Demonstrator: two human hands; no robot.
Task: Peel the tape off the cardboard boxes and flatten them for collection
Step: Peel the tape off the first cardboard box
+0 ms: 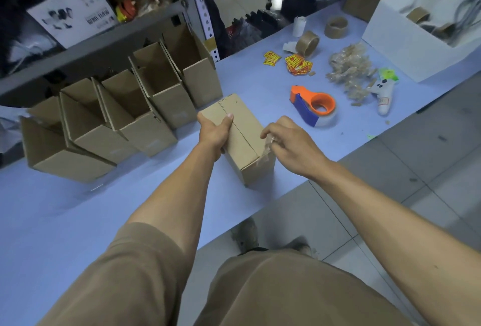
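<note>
Cardboard box (240, 140), closed, lies on the tabletop (78, 208) just left of the orange tape dispenser (313, 106); your left hand (214, 133) grips its far side. Your right hand (286, 140) pinches clear tape (266, 147) at the near end. It's probably light and stiff: keep bracing it and pull the tape low.

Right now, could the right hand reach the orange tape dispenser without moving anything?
Probably yes. The right hand is at the box's near end, pinching clear tape. The dispenser lies just beyond it on the table, with only bare tabletop between. It would have to let go of the tape first.
</note>
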